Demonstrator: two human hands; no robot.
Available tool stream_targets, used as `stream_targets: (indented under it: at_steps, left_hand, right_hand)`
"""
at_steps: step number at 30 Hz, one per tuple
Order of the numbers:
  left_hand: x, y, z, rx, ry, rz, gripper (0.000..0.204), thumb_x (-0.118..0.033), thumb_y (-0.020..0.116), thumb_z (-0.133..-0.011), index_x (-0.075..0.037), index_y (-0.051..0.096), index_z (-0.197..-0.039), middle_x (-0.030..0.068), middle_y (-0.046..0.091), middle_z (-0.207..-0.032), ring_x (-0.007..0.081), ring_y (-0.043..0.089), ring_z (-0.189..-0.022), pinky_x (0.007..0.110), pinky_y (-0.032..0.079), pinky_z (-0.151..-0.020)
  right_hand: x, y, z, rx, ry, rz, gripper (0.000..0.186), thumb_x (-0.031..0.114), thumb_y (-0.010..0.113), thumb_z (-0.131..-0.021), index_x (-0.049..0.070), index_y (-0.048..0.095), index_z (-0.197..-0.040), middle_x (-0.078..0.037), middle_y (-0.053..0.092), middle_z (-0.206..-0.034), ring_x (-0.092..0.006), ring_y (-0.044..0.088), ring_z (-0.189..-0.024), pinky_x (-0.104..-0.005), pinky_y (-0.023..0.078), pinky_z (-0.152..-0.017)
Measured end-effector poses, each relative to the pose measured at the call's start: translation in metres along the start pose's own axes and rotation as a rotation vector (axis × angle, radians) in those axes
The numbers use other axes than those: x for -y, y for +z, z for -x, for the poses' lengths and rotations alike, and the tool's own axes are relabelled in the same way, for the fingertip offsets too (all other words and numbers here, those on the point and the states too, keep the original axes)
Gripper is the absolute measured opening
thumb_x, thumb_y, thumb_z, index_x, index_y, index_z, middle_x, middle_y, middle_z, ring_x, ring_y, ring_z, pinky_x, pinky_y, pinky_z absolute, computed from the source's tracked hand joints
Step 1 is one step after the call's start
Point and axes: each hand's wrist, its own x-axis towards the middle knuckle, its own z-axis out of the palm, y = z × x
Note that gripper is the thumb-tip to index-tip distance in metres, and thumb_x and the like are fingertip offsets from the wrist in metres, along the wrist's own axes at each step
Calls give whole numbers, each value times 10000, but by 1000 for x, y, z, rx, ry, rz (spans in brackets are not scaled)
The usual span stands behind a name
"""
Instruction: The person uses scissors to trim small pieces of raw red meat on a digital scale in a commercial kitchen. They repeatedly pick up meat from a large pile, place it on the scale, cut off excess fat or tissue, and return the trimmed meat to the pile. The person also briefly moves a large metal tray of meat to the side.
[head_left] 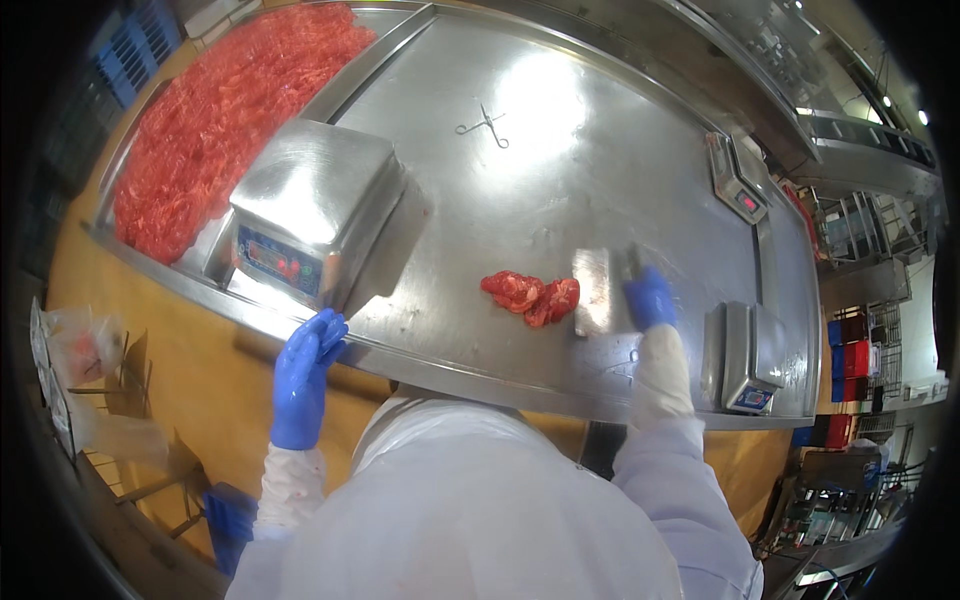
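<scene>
My left hand (303,382), in a blue glove, is at the table's front edge below the large scale (300,190). Its fingers are stretched out and hold nothing. Over the steel table, my blue-gloved right hand (651,300) is smeared by motion, with a dark grey streak at its fingers that I cannot make out. Just left of it lies a flat, shiny, silvery sheet or film (592,292). Beside that sheet are lumps of red meat (533,297) with pale fat. Farther back on the table (450,230) rests a pair of scissors (485,127), blades spread.
A big heap of red meat (225,110) fills the tray at the far left. Two smaller scales, one at the back right (737,180) and one at the front right (752,360), stand near a raised divider. A clear plastic bag (85,350) hangs left of the table.
</scene>
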Motion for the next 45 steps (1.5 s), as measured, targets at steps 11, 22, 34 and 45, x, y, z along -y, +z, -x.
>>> stream_targets:
  at_steps: [11, 22, 34, 45]
  left_hand:
    - [-8, -18, 20, -64, 48, -24, 473, -278, 486, -1040, 17, 487, -1410, 139, 580, -1363, 237, 569, -1251, 395, 423, -1073]
    - [-28, -39, 63, -338, 96, -102, 496, -339, 502, -1033, 18, 520, -1377, 136, 608, -1315, 238, 578, -1229, 376, 435, -1059]
    - [-74, -108, 3, -197, 168, -286, 414, -215, 516, -1017, 40, 555, -1340, 155, 618, -1301, 249, 572, -1233, 387, 420, -1079]
    - [-118, -166, -90, 24, 121, -371, 352, -63, 517, -990, 49, 582, -1317, 142, 628, -1285, 225, 578, -1215, 350, 430, -1077]
  right_hand:
    - [244, 49, 83, 542, -767, 2, 443, 179, 625, -809, 80, 601, -1240, -238, 668, -1140, -421, 641, -1064, -479, 522, -924]
    - [227, 25, 8, 835, -722, -560, 779, 335, 753, -846, 18, 425, -1478, -206, 556, -1405, -272, 528, -1299, -363, 388, -1092]
    - [426, -12, 69, -332, -1125, -1069, 132, 49, 644, -902, 68, 614, -1029, -162, 621, -900, -365, 630, -806, -387, 518, -747]
    - [226, -48, 1, -256, -235, -594, 318, 70, 670, -809, 18, 604, -1116, -106, 653, -944, -203, 604, -844, -336, 495, -779]
